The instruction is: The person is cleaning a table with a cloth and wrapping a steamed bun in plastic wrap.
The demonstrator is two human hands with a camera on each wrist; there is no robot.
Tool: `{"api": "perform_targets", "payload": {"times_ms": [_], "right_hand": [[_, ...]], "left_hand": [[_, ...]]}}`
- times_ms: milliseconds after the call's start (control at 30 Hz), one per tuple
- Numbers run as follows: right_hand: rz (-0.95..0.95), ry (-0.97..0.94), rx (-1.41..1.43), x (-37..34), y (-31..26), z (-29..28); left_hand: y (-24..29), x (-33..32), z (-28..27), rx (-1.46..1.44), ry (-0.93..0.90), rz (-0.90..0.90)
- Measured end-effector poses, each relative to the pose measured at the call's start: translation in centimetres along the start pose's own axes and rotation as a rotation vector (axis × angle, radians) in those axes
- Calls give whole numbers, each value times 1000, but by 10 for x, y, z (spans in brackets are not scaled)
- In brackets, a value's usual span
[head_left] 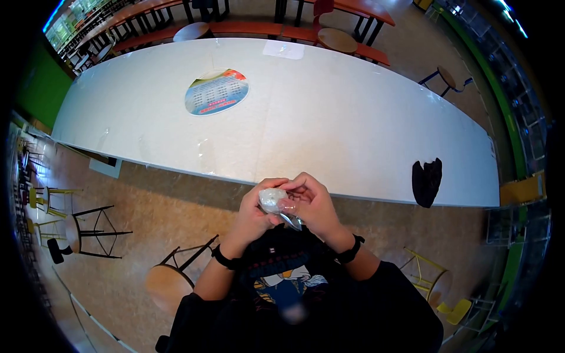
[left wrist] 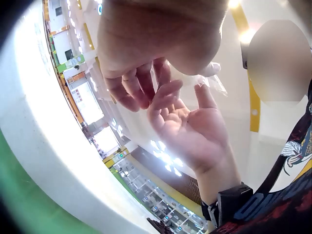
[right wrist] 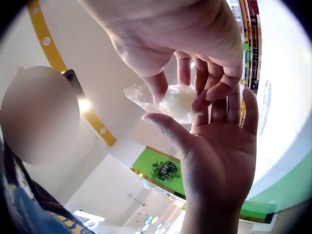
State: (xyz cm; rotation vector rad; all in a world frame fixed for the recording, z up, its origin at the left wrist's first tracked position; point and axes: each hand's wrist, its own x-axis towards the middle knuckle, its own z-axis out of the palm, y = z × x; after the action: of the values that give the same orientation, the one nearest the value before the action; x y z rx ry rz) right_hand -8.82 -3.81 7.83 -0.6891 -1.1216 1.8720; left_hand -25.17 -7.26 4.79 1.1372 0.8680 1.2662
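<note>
A rounded white lump in clear plastic wrap (head_left: 272,200) is held between both hands, just in front of the table's near edge. My left hand (head_left: 253,215) holds it from the left, thumb on one side and fingers behind. From the other side my right hand (head_left: 318,209) pinches the wrapped lump (right wrist: 179,103) between thumb and fingertips. A loose, crinkled end of the plastic (right wrist: 139,95) sticks out beyond the right thumb. In the left wrist view, the left hand (left wrist: 161,39) hides most of the lump, and only a wrapper edge (left wrist: 219,87) shows.
The long white table (head_left: 329,129) spans the front. On it lie a printed oval sheet (head_left: 217,92), a pale card (head_left: 283,49) and a black cloth-like item (head_left: 426,182) near the right end. Round stools (head_left: 170,285) stand on the floor nearby, with benches (head_left: 244,27) beyond the table.
</note>
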Motion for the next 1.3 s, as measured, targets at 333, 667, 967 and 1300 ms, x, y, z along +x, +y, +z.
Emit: {"api": "perform_targets", "payload": {"times_ms": [333, 667, 967, 1300], "right_hand": [[-136, -63, -256, 0, 11, 11], [-181, -141, -398, 6, 5, 13], [-1024, 76, -972, -2, -5, 4], [-852, 44, -995, -6, -5, 8]], "left_hand": [[9, -5, -10, -138, 34, -32], [10, -13, -25, 75, 64, 55], [15, -18, -27, 109, -36, -199], [-2, -26, -25, 6, 173, -34]]}}
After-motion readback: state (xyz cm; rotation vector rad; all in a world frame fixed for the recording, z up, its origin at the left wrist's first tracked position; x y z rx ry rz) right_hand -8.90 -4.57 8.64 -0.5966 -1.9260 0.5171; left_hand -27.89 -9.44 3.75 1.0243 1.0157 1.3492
